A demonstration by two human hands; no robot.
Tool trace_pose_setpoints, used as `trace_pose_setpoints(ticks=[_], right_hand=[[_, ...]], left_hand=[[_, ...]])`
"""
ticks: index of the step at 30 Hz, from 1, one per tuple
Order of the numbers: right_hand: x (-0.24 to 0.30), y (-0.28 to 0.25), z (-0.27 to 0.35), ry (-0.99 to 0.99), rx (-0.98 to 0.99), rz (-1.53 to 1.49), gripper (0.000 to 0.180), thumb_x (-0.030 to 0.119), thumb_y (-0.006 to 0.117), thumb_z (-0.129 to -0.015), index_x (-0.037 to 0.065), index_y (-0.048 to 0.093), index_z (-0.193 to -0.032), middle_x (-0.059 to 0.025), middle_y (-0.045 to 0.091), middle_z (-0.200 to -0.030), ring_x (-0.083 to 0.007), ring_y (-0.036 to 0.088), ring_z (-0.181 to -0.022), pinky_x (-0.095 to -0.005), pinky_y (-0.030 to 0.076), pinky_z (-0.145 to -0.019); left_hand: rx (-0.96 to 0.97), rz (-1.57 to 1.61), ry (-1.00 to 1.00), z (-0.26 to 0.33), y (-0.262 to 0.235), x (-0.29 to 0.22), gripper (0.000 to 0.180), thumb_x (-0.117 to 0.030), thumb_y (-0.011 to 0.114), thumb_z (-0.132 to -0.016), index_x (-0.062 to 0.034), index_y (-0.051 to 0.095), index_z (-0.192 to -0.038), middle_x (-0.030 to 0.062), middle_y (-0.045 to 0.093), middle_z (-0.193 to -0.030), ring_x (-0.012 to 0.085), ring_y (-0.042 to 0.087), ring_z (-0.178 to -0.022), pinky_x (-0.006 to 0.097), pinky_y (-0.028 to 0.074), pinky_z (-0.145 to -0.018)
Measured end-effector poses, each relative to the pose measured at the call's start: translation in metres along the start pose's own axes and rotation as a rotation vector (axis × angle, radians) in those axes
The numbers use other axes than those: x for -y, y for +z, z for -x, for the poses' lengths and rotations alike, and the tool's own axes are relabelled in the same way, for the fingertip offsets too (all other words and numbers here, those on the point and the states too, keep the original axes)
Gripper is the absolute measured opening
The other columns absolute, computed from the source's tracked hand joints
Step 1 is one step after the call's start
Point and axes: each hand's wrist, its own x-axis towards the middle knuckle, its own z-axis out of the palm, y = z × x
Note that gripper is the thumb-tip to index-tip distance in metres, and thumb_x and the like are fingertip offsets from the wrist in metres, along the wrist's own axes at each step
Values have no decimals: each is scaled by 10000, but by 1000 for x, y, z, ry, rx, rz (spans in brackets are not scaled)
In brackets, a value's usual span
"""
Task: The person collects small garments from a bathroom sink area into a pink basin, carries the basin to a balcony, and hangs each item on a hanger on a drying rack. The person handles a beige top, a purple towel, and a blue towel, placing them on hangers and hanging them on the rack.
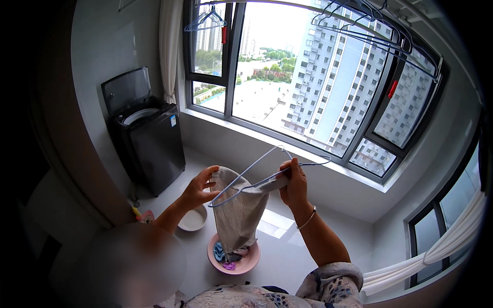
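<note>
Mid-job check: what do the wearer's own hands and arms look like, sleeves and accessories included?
Both the left hand and right hand are ungloved, with no cables or markings visible. The right wrist wears a thin, silver-coloured, rounded bangle. The loose, pale fabric right sleeve has dark patterned motifs. Blurring hides any left sleeve.

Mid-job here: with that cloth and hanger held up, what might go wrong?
The limp beige-grey cloth could slip if the left hand, at its upper edge, lets go.

Its lower end appears right over the round pink basin, so it might drag out the crumpled blue fabric there.

The right hand seems to grip both the cloth and the thin blue wire hanger; shifting hold could drop one.
</note>
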Motion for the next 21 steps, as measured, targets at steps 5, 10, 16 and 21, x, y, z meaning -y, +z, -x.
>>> trace_pose_setpoints(ticks=[5,10,16,21], right_hand=[[-15,19,1,-55,110,48,386,340,379,-952,38,551,-784,-76,568,-662,-154,576,-614,-279,487,-598],[-17,20,1,-91,211,219,381,333,348,-962,43,542,-809,-76,571,-666,-153,576,-636,-281,483,-625],[-22,17,7,-65,423,395,407,348,310,-967,47,551,-835,-72,595,-713,-140,585,-664,-266,469,-635],[-22,36,20,-46,563,480,395,325,327,-966,43,571,-834,-54,601,-733,-131,586,-680,-263,469,-633]], left_hand=[[-22,-376,139,9,29,19,979,-477,743,-652,-17,240,-1356,228,390,-1296,348,358,-1232,447,259,-1033],[-207,-772,-66,18,34,54,1173,-693,651,-580,29,159,-1364,250,307,-1317,360,246,-1272,458,148,-1047],[-332,-996,-250,13,43,55,1187,-655,677,-574,63,151,-1359,229,189,-1371,364,145,-1294,464,64,-1058],[-542,-916,-177,-7,49,100,981,-520,685,-645,27,266,-1343,204,419,-1207,355,355,-1173,427,242,-1001]])
